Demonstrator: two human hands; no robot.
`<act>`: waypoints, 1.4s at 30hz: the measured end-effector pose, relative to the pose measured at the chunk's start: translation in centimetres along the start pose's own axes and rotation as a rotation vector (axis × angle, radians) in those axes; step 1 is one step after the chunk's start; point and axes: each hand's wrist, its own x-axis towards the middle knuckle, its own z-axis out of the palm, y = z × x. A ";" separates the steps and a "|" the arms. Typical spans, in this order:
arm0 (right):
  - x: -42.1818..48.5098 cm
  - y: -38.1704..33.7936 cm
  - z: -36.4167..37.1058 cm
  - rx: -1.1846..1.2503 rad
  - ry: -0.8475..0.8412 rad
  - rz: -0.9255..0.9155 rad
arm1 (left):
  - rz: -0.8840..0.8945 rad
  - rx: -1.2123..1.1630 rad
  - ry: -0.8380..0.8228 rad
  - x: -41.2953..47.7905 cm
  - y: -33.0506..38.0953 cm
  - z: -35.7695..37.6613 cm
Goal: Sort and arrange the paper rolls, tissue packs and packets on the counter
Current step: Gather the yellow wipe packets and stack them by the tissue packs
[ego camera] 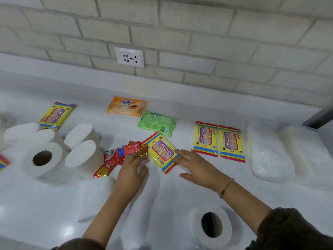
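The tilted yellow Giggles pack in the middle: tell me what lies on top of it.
The right hand's fingertips rest on the yellow Giggles pack's right edge. Its left edge meets the red sachets; any overlap is hidden by the left hand.

The left hand [132, 166] covers part of the red sachets [119, 156]; their print is too blurred to read. A striped pack [3, 162] is cut off by the left edge. Motion blur smears the paper rolls [27, 134] at far left. The right hand [195, 164] hides a Giggles wipes pack [160, 151] corner.
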 end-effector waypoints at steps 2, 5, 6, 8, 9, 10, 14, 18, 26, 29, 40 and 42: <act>1.9 -1.1 0.4 -0.030 -0.030 -0.085 | -0.013 0.001 0.028 -0.7 -0.9 -1.3; 3.7 -1.8 1.1 -0.070 -0.049 -0.126 | -0.003 -0.003 0.050 -1.0 -1.5 -2.4; 4.0 -2.1 1.3 -0.072 -0.052 -0.121 | -0.016 0.004 0.062 -1.2 -1.6 -2.6; 4.5 -2.6 1.6 -0.082 -0.053 -0.099 | -0.021 0.009 0.074 -1.4 -1.6 -2.8; 4.6 -2.7 1.6 -0.099 -0.059 -0.087 | -0.011 0.004 0.072 -1.4 -1.5 -2.8; 4.5 -2.8 1.4 -0.118 -0.070 -0.082 | -0.001 -0.006 0.064 -1.2 -1.5 -2.8; 3.1 -2.7 0.5 -0.091 -0.031 -0.065 | 0.048 -0.042 0.043 1.4 -0.5 -3.2; 0.5 -2.4 -1.5 0.131 0.163 0.061 | 0.003 -0.082 0.038 5.9 1.4 -2.8; -3.4 -1.4 -5.6 0.803 0.820 0.472 | 0.071 0.080 -0.222 13.2 2.9 3.7; -4.1 -0.2 -6.5 0.899 1.065 0.584 | 0.066 0.353 -0.295 12.6 2.5 7.0; -3.5 4.8 -3.9 1.183 1.509 1.018 | 0.205 0.218 -0.068 9.0 3.9 7.8; -3.2 4.9 -3.0 1.242 1.455 1.051 | 0.228 0.271 -0.089 9.3 3.8 7.5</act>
